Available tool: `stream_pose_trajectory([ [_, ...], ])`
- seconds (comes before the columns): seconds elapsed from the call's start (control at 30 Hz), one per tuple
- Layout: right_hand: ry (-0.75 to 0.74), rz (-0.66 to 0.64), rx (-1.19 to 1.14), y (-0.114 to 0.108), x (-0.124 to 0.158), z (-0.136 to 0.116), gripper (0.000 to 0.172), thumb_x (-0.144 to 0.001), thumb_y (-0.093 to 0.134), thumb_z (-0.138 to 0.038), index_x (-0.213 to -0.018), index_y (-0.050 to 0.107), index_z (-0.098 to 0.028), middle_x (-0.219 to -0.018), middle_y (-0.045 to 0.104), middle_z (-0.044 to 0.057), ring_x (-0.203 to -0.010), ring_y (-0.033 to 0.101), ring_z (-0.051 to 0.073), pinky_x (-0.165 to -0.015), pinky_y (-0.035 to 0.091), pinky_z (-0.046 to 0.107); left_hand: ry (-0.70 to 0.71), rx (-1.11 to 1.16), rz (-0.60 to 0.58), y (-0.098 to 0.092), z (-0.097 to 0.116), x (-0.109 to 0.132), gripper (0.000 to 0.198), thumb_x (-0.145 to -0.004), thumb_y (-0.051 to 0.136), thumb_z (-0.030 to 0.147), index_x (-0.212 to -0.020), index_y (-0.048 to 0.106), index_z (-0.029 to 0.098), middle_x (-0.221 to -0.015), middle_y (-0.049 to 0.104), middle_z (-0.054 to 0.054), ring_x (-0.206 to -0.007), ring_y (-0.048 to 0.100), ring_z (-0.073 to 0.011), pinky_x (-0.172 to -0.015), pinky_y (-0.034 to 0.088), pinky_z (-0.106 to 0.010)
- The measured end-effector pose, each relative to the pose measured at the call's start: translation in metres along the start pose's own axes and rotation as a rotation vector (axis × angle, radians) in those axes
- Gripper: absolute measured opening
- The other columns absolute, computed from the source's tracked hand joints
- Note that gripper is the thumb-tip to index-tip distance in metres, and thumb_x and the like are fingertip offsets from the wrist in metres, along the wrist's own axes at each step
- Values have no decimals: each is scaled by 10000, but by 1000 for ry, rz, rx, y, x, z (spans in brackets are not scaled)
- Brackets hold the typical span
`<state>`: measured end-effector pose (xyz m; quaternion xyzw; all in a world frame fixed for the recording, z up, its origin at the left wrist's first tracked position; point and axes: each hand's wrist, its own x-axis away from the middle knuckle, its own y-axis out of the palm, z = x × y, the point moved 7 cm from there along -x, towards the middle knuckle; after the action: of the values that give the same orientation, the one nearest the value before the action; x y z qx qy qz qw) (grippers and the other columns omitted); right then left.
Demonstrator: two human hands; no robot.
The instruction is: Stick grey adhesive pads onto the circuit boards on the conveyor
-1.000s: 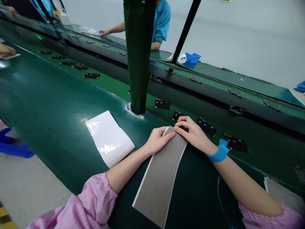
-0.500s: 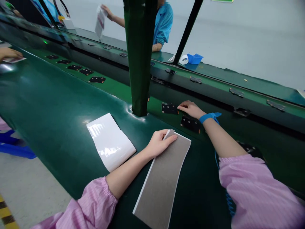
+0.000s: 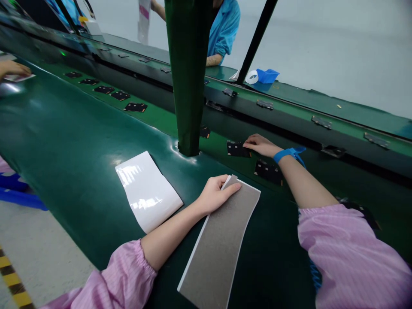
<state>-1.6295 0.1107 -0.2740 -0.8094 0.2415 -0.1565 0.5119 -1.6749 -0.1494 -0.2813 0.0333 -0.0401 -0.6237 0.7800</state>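
At lower centre, a long, matte grey strip (image 3: pixel 222 244) with thin white borders is held by the left hand (image 3: pixel 215 195), its top end pinched between thumb and fingers. Right of centre, a flat black board (image 3: pixel 235 148) is met at its right end by the fingertips of the right hand (image 3: pixel 262 145); whether it is grasped or merely touched cannot be told. Left of centre, a glossy white sheet (image 3: pixel 148 189) is laid on the smooth green mat (image 3: pixel 80 150).
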Motion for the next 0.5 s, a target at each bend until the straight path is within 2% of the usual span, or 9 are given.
stream_pose_trajectory([
  [0.13,36,-38,50,1,6,8,228,-828,593,-359,-802,720,-171,-929,635,96,-879,596,223,-859,470,349,-7,-1,-1,0,-1,0,317,-820,598,423,-657,521,162,-659,496,10,-626,464,-119,-558,349,-230],
  [0.3,95,11,41,-3,16,15,193,-799,626,-362,-820,686,-180,-977,619,100,-898,580,225,-859,470,355,7,-3,-14,1,-1,-1,322,-825,595,428,-662,508,164,-667,484,10,-623,447,-114,-548,338,-226],
  [0.37,184,71,-25,-7,21,20,260,-745,681,-372,-905,655,-169,-1017,606,107,-864,578,218,-818,486,353,12,0,-11,1,-1,0,330,-819,599,429,-652,492,165,-656,464,16,-614,431,-110,-543,331,-224],
  [0.43,303,193,-137,-15,30,23,412,-705,712,-382,-1029,598,-154,-1029,600,112,-800,577,208,-753,500,359,9,4,-1,0,-2,0,331,-813,601,428,-649,484,165,-648,451,20,-608,421,-108,-540,325,-223],
  [0.5,375,340,-224,-23,44,18,437,-747,661,-427,-1073,562,-155,-1000,604,108,-782,576,212,-735,497,373,-6,11,5,0,-3,0,325,-810,601,433,-663,495,164,-653,460,19,-609,427,-109,-541,326,-223],
])
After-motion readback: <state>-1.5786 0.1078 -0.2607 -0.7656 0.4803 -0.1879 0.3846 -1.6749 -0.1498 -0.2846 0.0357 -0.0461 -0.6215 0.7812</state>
